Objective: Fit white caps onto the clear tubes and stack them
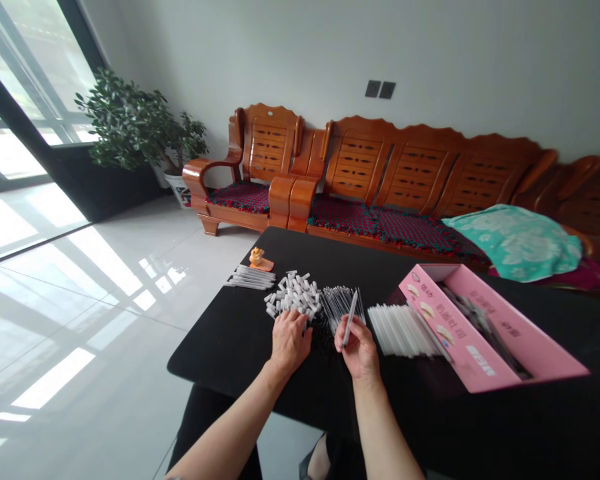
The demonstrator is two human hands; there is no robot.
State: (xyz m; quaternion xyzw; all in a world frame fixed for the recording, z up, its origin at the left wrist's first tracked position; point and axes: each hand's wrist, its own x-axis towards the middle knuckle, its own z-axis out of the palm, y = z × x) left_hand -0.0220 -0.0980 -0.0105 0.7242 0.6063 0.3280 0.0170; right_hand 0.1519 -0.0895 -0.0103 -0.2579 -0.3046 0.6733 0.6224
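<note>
My left hand (290,341) rests on the near edge of a heap of white pen caps (295,293), its fingers bent over them and its thumb apart. My right hand (361,350) holds an uncapped pen (351,319) upright between thumb and fingers, slightly tilted. Behind the right hand lies a bundle of thin pen refills (336,300). To its right is a row of translucent white pen barrels (403,330). Small black pieces (325,340), too dark to make out, lie between my hands. Several assembled-looking pens (251,277) lie together at the far left.
On the right of the black table (220,333) stands an open pink box (480,363) with dark items inside. A small orange figurine (257,256) sits at the far left corner. Behind are a wooden sofa (415,167), a turquoise cloth (520,240) and a potted plant (135,127).
</note>
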